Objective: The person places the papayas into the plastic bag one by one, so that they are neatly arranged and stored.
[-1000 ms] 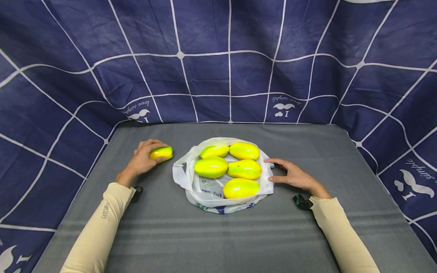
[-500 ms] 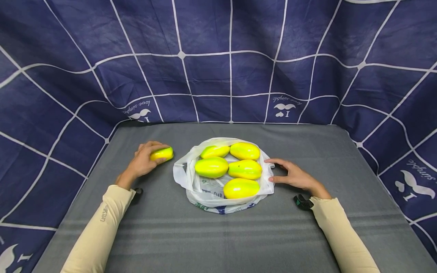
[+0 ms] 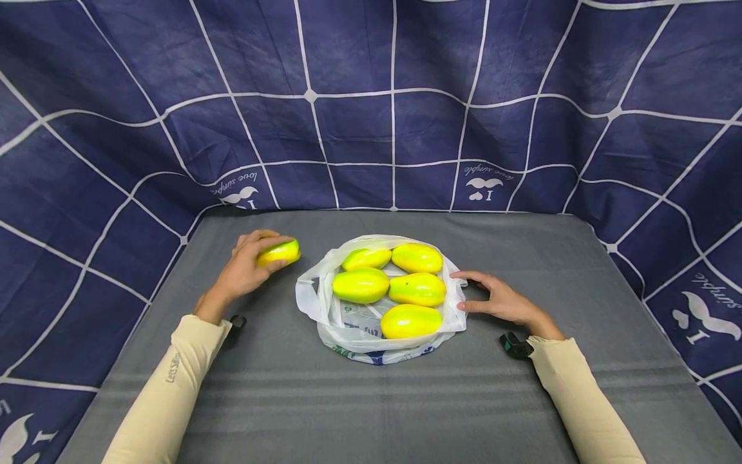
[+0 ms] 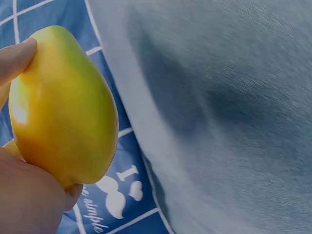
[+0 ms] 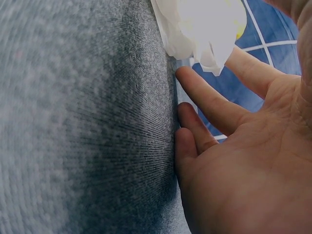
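My left hand [image 3: 248,263] grips a yellow-green papaya [image 3: 281,253], thumb on one side and fingers over the other. In the left wrist view this papaya [image 4: 66,107] is held up above the grey cloth. To its right stands a white plastic bag [image 3: 310,298] with its mouth spread wide and several more papayas inside, one of them a yellow papaya [image 3: 411,321] near the front. My right hand [image 3: 500,300] is at the bag's right side with fingers spread and fingertips right at its edge. The right wrist view shows the fingers [image 5: 209,95] extended beside the bag's white plastic [image 5: 168,29].
Grey cloth [image 3: 371,412] covers the table under the bag and both hands. A dark blue curtain [image 3: 359,58] with white grid lines rises behind the table and along both sides.
My left hand has raised the papaya and shifted it slightly away and to the right. The right hand stays at the bag, and the papayas inside keep their places.
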Available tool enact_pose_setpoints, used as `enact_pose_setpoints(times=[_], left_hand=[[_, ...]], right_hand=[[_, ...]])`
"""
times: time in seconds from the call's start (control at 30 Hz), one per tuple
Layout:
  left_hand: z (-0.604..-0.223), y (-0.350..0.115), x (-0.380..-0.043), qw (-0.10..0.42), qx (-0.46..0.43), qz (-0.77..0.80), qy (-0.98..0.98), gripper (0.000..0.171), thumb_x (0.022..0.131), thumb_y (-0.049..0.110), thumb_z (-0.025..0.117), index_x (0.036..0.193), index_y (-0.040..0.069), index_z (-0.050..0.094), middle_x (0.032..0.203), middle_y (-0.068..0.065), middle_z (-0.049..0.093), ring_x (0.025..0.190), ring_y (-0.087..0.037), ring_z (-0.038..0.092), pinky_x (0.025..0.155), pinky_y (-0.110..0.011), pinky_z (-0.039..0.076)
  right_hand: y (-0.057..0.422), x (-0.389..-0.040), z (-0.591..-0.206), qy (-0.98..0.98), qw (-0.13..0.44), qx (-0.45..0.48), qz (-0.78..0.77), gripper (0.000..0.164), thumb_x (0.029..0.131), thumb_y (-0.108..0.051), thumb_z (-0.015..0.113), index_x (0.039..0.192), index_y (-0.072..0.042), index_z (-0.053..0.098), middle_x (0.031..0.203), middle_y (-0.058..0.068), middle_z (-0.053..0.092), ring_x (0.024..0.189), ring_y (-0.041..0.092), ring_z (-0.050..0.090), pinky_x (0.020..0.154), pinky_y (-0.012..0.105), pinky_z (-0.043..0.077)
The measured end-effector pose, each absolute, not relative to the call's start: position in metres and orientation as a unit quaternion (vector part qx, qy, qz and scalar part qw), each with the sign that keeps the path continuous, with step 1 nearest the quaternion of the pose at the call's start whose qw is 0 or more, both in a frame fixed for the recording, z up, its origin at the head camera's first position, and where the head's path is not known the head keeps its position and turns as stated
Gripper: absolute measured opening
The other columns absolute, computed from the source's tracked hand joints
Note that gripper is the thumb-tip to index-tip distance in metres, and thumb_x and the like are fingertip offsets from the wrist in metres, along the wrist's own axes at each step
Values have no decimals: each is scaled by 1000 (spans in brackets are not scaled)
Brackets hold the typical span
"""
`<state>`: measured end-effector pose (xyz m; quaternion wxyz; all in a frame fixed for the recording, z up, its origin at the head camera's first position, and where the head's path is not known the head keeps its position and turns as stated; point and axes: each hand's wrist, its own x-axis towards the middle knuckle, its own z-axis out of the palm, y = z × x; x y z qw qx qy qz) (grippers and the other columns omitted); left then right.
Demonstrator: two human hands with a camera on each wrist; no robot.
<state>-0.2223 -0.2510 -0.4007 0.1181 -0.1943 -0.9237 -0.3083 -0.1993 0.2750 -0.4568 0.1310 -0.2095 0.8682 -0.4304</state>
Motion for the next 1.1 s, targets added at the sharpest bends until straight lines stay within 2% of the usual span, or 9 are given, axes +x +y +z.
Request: enact_pose_setpoints(times=[0.5,0.83,1.1], left_hand=[[-370,-210,-210,149,-256,-337,-894,43,87,8,77,129,11,68,128,-15,59,118,-38,45,93,-47,31],[-352,-183,-197,137,-299,-330,-885,44,87,12,78,130,14,68,130,-11,58,118,-33,44,94,-46,34],[-350,-167,-186,97,-317,-328,-885,47,89,19,77,134,18,65,132,-7,57,118,-29,45,96,-44,36]], right_hand=[[274,-200,-457,866,136,-205,-436,66,84,-31,82,143,-25,54,151,12,48,142,34,37,114,61,27],[274,-200,-457,863,138,-209,-438,67,84,-31,82,144,-23,53,151,12,48,141,34,38,114,60,27],[274,-199,-456,864,138,-202,-440,67,83,-31,83,143,-24,54,150,12,49,141,34,38,114,60,27]])
